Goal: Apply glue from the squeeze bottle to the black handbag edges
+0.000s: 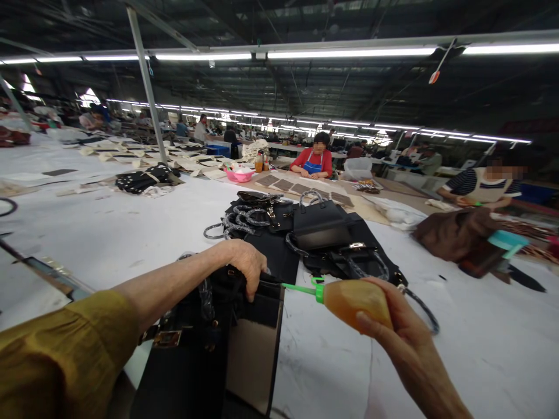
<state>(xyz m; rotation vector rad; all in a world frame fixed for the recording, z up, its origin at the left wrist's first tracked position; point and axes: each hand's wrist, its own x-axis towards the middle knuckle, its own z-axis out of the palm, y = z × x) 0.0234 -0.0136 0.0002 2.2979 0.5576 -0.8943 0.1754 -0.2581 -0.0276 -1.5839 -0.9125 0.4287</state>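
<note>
Mustard-yellow fabric sleeve [56, 355] filled the lower left corner, cut off by the frame edge; a bare forearm ran from it to the left hand [247, 265]. Left hand was clenched over the top edge of a black leather handbag [205, 361] standing at the near table edge. Its fingertips curled over the rim and were hidden behind it. Bag's bottom ran out of frame; interior not readable.

Right hand [395, 337] showed at lower right, forearm cut off, grasping a soft amber plastic squeeze bottle [356, 299] held near-level; palm hid the bottle's base. Thin green nozzle [299, 287] pointed left, tip at the bag's top edge just beside the left fingers. Actual contact was too small to confirm.

Handbag: dark black body, one glossy grey-brown side panel [251, 355] catching light, square brass buckle [168, 338] on the front.

Beyond it, a heap of black handbags [323, 230] with film-wrapped handles lay on the white-covered worktable [109, 227]. Crumpled brown leather bag [454, 235] lay to the right, well apart. Person in red top and blue apron [315, 160] sat at the far side, hands hard to make out.
</note>
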